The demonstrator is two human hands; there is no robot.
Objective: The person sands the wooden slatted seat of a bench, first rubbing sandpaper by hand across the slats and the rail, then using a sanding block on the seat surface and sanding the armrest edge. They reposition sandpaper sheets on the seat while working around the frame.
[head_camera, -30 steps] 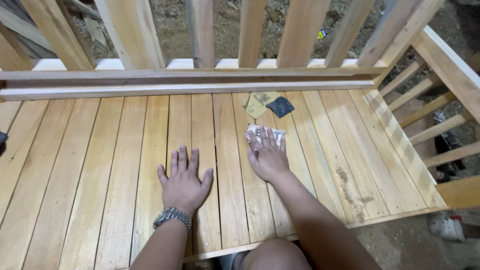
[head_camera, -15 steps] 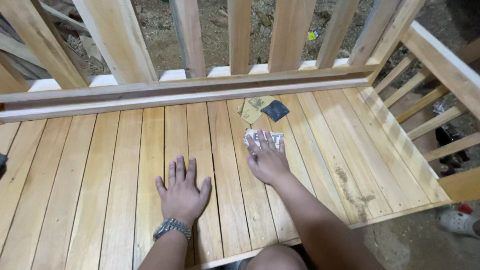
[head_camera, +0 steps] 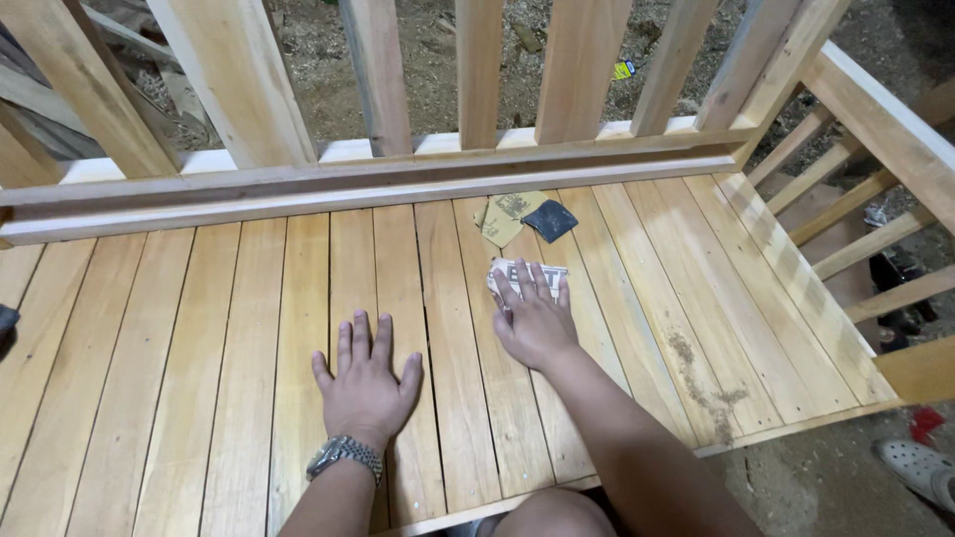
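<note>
Right grip (head_camera: 534, 320) flat (fingers spread) on sandpaper (head_camera: 542, 271).

A slatted seat (head_camera: 179, 328) of pale, fresh-cut boards fills most of the view — warm yellow grain under even light; along its far edge run two rails (head_camera: 328, 189), and upright back slats (head_camera: 239, 80) rise from them with gaps between; at the right edge an armrest (head_camera: 875, 109) slopes down over thinner side slats (head_camera: 856, 249); a sawdust smear (head_camera: 701, 383) marks the boards near the front right corner; beyond — a dirt floor (head_camera: 428, 50) strewn with shavings.
</note>
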